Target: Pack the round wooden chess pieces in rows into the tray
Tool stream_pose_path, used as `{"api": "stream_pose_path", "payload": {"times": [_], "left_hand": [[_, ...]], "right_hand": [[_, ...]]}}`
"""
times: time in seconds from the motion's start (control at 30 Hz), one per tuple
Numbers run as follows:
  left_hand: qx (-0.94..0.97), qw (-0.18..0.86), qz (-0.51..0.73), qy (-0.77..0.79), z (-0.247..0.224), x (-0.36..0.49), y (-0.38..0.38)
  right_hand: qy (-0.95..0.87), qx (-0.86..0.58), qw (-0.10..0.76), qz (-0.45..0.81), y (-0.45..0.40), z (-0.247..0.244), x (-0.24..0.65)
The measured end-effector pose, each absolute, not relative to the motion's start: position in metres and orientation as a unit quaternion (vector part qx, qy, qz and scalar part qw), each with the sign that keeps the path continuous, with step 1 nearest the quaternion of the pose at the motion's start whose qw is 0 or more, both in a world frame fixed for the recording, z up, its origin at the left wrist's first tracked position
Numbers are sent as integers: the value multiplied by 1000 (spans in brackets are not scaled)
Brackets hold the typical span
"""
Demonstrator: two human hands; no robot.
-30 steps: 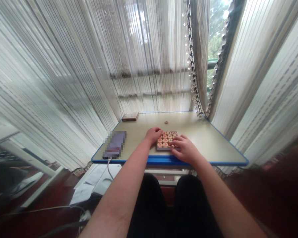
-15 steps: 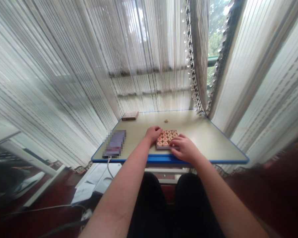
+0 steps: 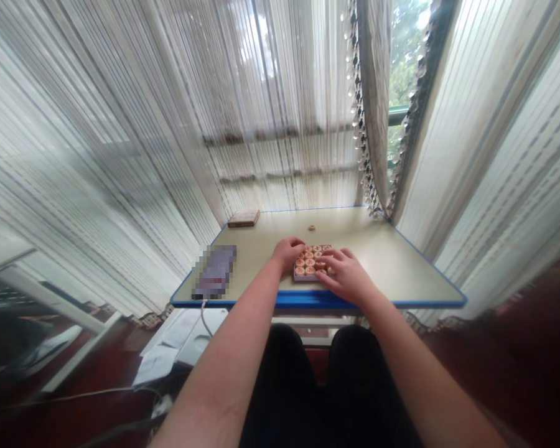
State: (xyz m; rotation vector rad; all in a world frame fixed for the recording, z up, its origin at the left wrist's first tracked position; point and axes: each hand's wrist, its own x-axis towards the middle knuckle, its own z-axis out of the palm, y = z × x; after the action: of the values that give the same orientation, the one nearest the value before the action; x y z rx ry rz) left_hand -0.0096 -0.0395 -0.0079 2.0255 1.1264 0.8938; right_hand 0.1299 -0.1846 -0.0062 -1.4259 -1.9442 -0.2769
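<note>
A shallow box [image 3: 303, 279] packed with rows of round Chinese chess pieces [image 3: 310, 262] lies near the front edge of the table. The pieces show red and dark characters. My left hand [image 3: 288, 251] grips the box's left side, its curled fingers at the far left corner. Over the right part of the box is my right hand [image 3: 348, 274], fingers apart and touching the tops of the pieces. It covers several pieces and the box's right side. One loose chess piece [image 3: 312, 228] sits farther back on the table.
The pale table [image 3: 401, 267] has a blue rim. A flat brown box or lid [image 3: 244, 218] lies at the back left. A blurred-out phone-like object [image 3: 215, 270] with a white cable [image 3: 204, 317] is at the left. Papers [image 3: 161, 358] lie below. Curtains [image 3: 280, 93] hang behind.
My right hand's fingers have shifted slightly left and away from me over the pieces, spreading more. The left hand stays at the box's left side.
</note>
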Motion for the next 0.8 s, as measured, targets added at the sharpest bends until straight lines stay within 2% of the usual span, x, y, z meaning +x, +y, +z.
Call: {"api": "stream_pose_path", "payload": {"times": [0.13,0.43,0.8], "left_hand": [[759,359,348,418,-10,-9,-39],[773,351,320,420,-8,-9,-40],[776,349,314,422,-6,-8,-44]], "right_hand": [[-743,-572,326,-123,-182,-7,127],[-720,-633,267,-97,-169,-11,125],[-723,-630,270,-85,-168,-12,125]]}}
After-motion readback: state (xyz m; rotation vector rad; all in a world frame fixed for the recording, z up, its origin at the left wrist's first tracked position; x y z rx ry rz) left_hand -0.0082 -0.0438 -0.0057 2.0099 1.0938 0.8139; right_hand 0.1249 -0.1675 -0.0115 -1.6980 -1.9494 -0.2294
